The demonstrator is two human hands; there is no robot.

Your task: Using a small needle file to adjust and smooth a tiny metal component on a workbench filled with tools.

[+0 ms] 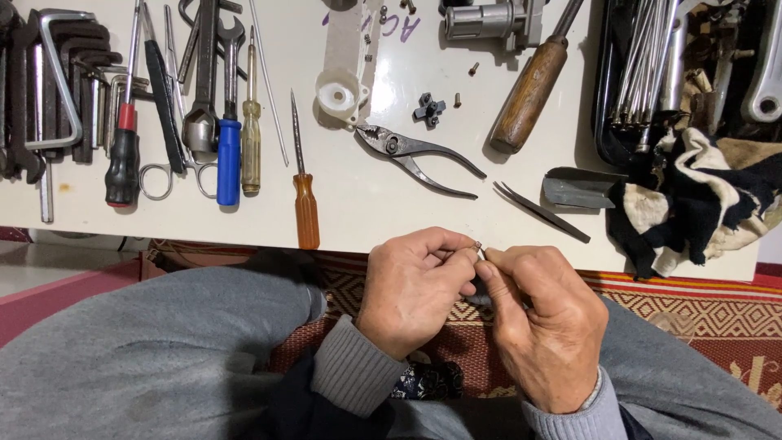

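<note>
Both hands meet just below the near edge of the white tabletop (366, 204), over the person's lap. The left hand (411, 289) and the right hand (542, 326) are closed in a fingertip pinch on one tiny metal part (479, 245), which sits between the two thumbs and forefingers; it is too small to tell its shape, its long axis or which way it points.

Taking the tabletop's near edge as the mark: just above the hands lie slim dark tweezers (542, 212), slanting down to the right, and grey slip-joint pliers (415, 155), jaws up-left. Left of the pliers an orange-handled screwdriver (305, 204) lies upright, handle reaching the edge. Farther left stand a blue-handled screwdriver (229, 159) and a red-and-black-handled one (122, 159). Faint purple writing shows on the tabletop's far part, beside a white plastic housing (346, 81). A black-and-cream cloth (692, 195) lies at the right end.
</note>
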